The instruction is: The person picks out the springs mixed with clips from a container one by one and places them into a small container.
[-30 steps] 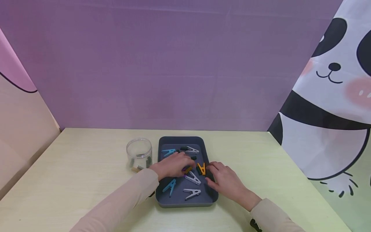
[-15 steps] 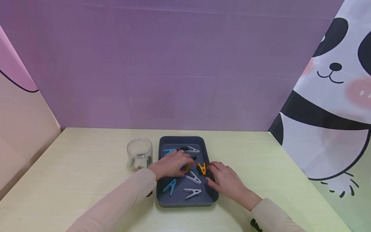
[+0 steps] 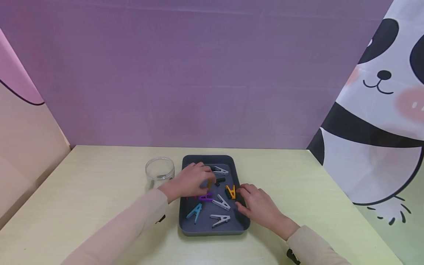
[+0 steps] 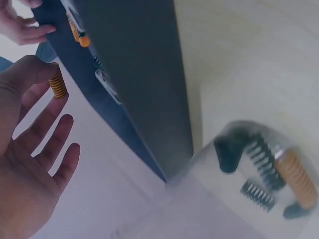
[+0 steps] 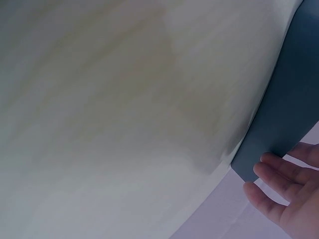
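Observation:
My left hand (image 3: 190,182) is over the left part of a dark grey tray (image 3: 213,232). Between thumb and fingertip it pinches a small yellow coil spring (image 4: 57,84), while its other fingers spread loosely. Below it in the tray lies a purple clip (image 3: 206,198), and red tips show beside the clip. My right hand (image 3: 260,206) rests its fingertips at the tray's right rim; in the right wrist view its loose fingers touch the outer wall. Near them is an orange clip (image 3: 230,192) against a dark spring.
Grey clips (image 3: 221,203), a blue clip (image 3: 194,212) and small dark pieces (image 3: 220,180) lie in the tray. Left of it stands a clear round jar (image 3: 154,179) holding several springs (image 4: 259,194). A purple backdrop (image 3: 198,81) rises behind the table.
My left hand has lifted and moved left and back with the yellow spring, uncovering the purple clip. The right hand stays at the tray's rim.

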Motion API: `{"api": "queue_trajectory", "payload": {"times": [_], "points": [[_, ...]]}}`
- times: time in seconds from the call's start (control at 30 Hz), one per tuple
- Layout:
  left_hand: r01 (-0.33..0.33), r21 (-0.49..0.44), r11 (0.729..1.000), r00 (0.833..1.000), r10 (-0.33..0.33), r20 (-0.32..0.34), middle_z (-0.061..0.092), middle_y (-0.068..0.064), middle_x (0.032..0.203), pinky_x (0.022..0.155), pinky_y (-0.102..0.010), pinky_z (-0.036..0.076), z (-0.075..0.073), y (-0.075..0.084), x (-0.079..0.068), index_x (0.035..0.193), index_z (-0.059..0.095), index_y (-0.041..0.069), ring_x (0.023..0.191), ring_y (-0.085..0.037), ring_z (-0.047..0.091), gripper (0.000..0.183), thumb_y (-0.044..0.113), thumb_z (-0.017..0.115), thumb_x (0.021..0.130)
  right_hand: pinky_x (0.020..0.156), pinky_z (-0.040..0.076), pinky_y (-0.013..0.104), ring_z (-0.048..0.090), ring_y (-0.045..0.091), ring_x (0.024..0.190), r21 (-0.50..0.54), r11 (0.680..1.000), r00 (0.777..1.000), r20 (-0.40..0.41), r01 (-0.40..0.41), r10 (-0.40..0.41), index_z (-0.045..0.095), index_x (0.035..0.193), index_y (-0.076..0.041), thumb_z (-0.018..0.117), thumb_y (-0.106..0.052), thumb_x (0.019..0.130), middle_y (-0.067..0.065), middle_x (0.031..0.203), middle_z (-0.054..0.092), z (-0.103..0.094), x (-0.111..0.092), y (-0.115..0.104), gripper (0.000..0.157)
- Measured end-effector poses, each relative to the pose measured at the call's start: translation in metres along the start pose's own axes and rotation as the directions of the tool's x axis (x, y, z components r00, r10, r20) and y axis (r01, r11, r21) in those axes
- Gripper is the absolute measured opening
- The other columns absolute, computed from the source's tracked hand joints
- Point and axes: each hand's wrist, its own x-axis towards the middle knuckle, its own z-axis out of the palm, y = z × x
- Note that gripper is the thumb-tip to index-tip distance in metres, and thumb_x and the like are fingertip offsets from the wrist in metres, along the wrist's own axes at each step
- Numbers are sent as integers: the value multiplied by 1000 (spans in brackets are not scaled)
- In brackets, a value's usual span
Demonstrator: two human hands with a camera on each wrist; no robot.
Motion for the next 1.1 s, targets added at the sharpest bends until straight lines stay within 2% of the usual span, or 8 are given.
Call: {"api": "queue_trajectory", "payload": {"times": [0.2,0.37,0.63,0.87,1.1], "points": [[-12,34,999,997,15,-75,61,7,100,81,-33,42,-16,-7,-11,101,67,26,94,-15,50,24,25,68,77,75,51,36,58,20,95,5,1000,1000,-7,3,-3,62,102,-6,66,-33,79,8,105,61,1,0,-1,35],[25,11,1000,996,-24,-80,61,6,102,85,-36,43,-28,-16,-20,100,67,24,99,-16,51,23,26,68,77,75,50,36,57,20,94,8,1000,1000,-7,3,-3,62,102,-6,66,-33,79,7,105,61,1,0,-1,36],[72,-34,997,986,-76,-147,63,5,101,84,-37,44,-43,-32,-38,98,68,22,99,-18,52,21,21,69,78,76,50,36,57,20,96,3,1000,1000,-2,-1,1,62,102,-6,66,-33,79,8,106,61,0,0,-2,35],[158,-60,986,968,-167,-186,62,4,101,89,-41,42,-53,-44,-51,97,67,21,103,-20,51,19,21,68,78,77,51,36,57,21,98,0,1000,1000,19,-14,14,62,102,-6,66,-34,80,8,107,61,0,0,-3,36],[236,-80,968,938,-249,-243,65,2,97,87,-42,42,-60,-59,-63,94,68,17,101,-23,52,18,20,70,76,77,50,36,57,21,98,-1,1000,1000,19,-17,17,62,103,-6,66,-34,80,8,107,61,0,0,-2,37]]}}
